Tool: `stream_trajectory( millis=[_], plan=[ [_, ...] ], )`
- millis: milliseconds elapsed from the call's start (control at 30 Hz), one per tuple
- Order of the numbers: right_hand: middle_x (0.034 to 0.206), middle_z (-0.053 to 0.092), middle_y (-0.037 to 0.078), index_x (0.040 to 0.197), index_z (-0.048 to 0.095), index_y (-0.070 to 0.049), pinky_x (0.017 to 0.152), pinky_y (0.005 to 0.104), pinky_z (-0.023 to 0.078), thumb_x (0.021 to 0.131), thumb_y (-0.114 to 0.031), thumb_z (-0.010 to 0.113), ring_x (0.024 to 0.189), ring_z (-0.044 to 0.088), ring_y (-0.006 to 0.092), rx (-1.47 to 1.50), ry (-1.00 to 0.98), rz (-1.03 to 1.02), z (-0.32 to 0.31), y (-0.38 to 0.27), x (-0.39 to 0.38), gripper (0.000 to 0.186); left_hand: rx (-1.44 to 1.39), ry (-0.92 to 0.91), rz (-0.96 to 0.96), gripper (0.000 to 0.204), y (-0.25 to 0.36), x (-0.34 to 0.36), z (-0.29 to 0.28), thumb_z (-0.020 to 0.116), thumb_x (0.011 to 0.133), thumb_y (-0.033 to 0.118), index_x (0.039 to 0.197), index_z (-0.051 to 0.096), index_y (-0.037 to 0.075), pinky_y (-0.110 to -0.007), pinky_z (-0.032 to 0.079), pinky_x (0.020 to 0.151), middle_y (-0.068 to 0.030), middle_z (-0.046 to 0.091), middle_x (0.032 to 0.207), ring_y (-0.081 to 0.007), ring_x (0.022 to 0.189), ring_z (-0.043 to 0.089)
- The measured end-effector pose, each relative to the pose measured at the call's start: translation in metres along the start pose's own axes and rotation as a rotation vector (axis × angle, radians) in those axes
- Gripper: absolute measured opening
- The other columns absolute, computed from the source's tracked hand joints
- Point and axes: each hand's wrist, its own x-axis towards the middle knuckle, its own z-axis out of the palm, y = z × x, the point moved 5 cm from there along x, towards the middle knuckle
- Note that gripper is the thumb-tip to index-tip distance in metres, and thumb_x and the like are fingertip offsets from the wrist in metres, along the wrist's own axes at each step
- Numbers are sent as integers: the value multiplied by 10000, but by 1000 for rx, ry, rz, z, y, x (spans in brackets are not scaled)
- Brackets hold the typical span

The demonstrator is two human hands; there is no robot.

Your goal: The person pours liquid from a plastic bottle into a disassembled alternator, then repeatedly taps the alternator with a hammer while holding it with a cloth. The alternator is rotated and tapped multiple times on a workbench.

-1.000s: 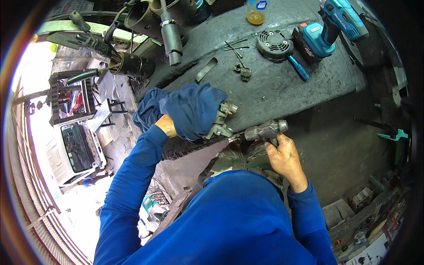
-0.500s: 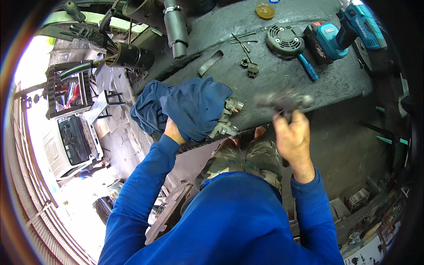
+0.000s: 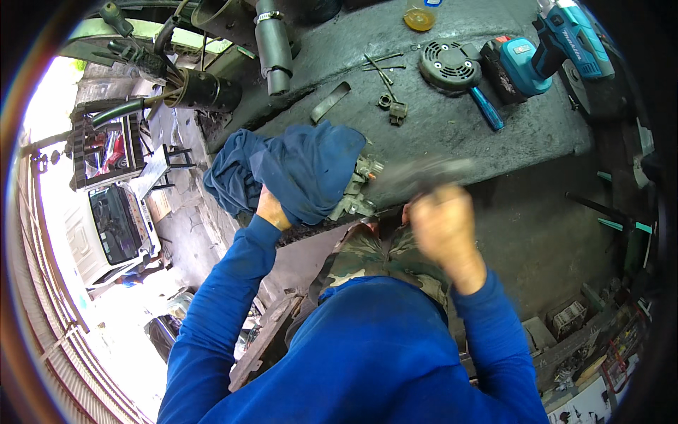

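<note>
Left hand (image 3: 272, 210) mostly buried under blue cloth (image 3: 296, 169), clamping metal part (image 3: 357, 191). Right hand (image 3: 443, 230) fisted around blurred tool (image 3: 424, 173), lying nine-to-three.

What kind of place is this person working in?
Probably a repair workshop, likely for vehicles or engines: a grimy metal bench carries a teal cordless drill, loose small parts and a black fan cover.

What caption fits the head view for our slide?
Left hand presses a blue cloth over a metal part; blurred right hand grips a tool.
</note>
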Motion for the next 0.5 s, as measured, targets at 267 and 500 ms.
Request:
stream_trajectory(
  millis=[267, 500],
  plan=[
    [780, 720, 205, 978, 686, 17, 638, 423, 583, 956, -68, 603, 602, 695, 305, 579, 165, 52, -4, 26, -7, 121, 324, 37, 5, 599, 3, 5, 5, 388, 1162, 449, 1669, 420, 131, -451, 241, 1333, -79, 471, 1705, -295, 1574, 409],
    [849, 722, 317, 989, 694, 44, 774, 573, 590, 899, -139, 674, 786, 726, 503, -178, -239, -61, 22, 17, -16, 205, 541, -61, -66, 616, 0, 4, 3, 444, 1131, 452, 1653, 452, 124, -473, 231, 1338, -93, 479, 1700, -322, 1571, 414]
  ],
)
